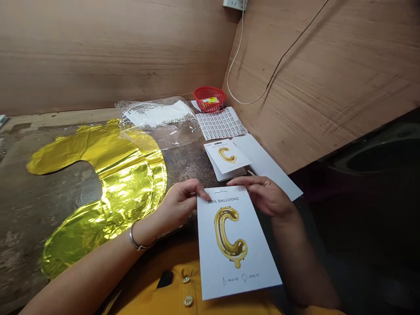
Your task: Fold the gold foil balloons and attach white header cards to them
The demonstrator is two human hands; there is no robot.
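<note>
A white foil balloon card (210, 253), printed with a gold letter C, is held up close to my body. My left hand (183, 201) pinches its upper left edge, thumb on the front. At the upper right edge my right hand (267, 196) grips the same card, its fingers partly behind it. Beyond the hands, a small pile of similar cards (241, 162) lies on the table. To the left spread flat gold foil balloons (127, 175), stacked and C-shaped.
Behind the balloons lies a clear plastic bag of white strips (160, 114). Sticker sheets (221, 124) sit near a red basket (210, 94) with a yellow item inside. White sheets (269, 166) lie along the right wall, where a cable (241, 39) hangs from a socket (234, 4).
</note>
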